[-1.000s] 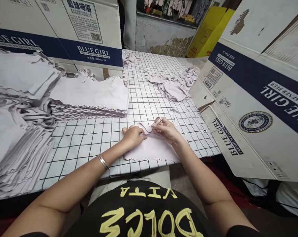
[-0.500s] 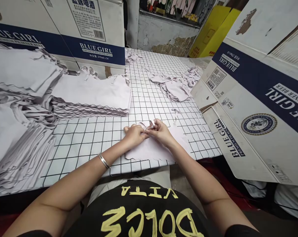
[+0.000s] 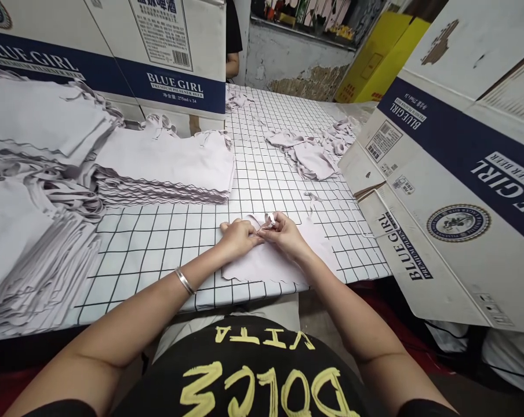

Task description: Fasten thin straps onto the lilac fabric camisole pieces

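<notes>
A pale pink strappy garment (image 3: 270, 263) lies flat near the front edge of the table, its lower edge wavy. My left hand (image 3: 237, 237) is closed on the gathered upper edge of this garment, fingertips pinched together. Right beside it, my right hand (image 3: 283, 234) pinches the same spot, where a thin strap (image 3: 268, 221) loops up between the fingers. The two sets of fingertips almost touch. Exactly what the fingertips press on is partly hidden.
Stacks of similar garments (image 3: 166, 159) fill the table's left side. Loose pale scraps (image 3: 309, 156) lie farther back on the grid-patterned tablecloth (image 3: 157, 243). Large cartons stand at the left (image 3: 184, 87) and right (image 3: 453, 174). Behind the left carton shows a person's arm (image 3: 233, 63).
The view has shifted slightly, and a person's arm and dark sleeve now show behind the left carton. My hands keep their grip at the same place; the strap between my fingers has moved a little.
</notes>
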A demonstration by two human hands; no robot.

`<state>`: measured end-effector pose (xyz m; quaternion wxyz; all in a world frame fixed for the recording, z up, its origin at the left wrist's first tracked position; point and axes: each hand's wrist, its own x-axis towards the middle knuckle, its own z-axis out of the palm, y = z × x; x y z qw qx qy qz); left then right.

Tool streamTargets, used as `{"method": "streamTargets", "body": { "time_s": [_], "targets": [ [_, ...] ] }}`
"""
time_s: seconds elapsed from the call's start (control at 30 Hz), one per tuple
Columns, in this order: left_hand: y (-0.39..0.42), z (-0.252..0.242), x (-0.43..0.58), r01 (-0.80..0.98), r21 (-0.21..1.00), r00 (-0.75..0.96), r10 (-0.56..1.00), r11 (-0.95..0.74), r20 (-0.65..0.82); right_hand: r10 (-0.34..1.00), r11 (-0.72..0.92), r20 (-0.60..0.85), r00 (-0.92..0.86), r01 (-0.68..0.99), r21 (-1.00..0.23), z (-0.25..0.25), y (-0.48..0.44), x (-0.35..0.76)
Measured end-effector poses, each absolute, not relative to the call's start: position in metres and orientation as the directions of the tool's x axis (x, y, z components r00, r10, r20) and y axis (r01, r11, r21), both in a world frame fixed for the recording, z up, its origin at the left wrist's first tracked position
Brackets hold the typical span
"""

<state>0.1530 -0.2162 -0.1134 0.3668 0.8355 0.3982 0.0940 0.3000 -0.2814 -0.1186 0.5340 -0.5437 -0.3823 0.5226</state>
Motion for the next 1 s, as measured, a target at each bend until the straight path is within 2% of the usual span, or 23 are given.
{"method": "streamTargets", "body": {
  "time_s": [0.13,0.33,0.57,0.67,0.73,0.8,0.9,1.0],
  "targets": [
    [-0.216,-0.115,0.153,0.588,0.707,0.659,0.74,-0.392,-0.138,0.976,-0.131,-0.127,0.175,0.007,-0.991,-0.118,-0.283,0.304],
    [-0.216,-0.118,0.151,0.567,0.726,0.653,0.749,-0.389,-0.11,0.984,-0.097,-0.032,0.175,0.374,-0.922,-0.112,-0.281,0.311],
    [-0.216,-0.12,0.153,0.573,0.692,0.668,0.739,-0.438,-0.086,0.99,-0.087,-0.014,0.141,0.529,-0.844,-0.101,-0.277,0.313],
    [-0.223,-0.114,0.146,0.608,0.532,0.685,0.728,-0.589,0.023,0.987,-0.159,-0.135,0.087,0.412,-0.897,-0.098,-0.275,0.318],
    [-0.235,-0.111,0.134,0.586,0.385,0.727,0.672,-0.714,0.141,0.973,-0.231,-0.225,0.053,0.217,-0.949,-0.095,-0.271,0.32],
    [-0.251,-0.112,0.116,0.49,0.277,0.815,0.548,-0.826,0.192,0.956,-0.292,-0.292,0.035,0.001,-0.956,-0.091,-0.263,0.32],
    [-0.271,-0.123,0.084,0.338,0.226,0.926,0.366,-0.914,0.096,0.932,-0.354,-0.362,-0.011,-0.244,-0.903,-0.082,-0.242,0.319],
    [-0.282,-0.134,0.058,0.343,0.229,0.937,0.348,-0.911,-0.016,0.912,-0.389,-0.409,-0.019,-0.347,-0.853,-0.078,-0.211,0.319]
  ]
}}
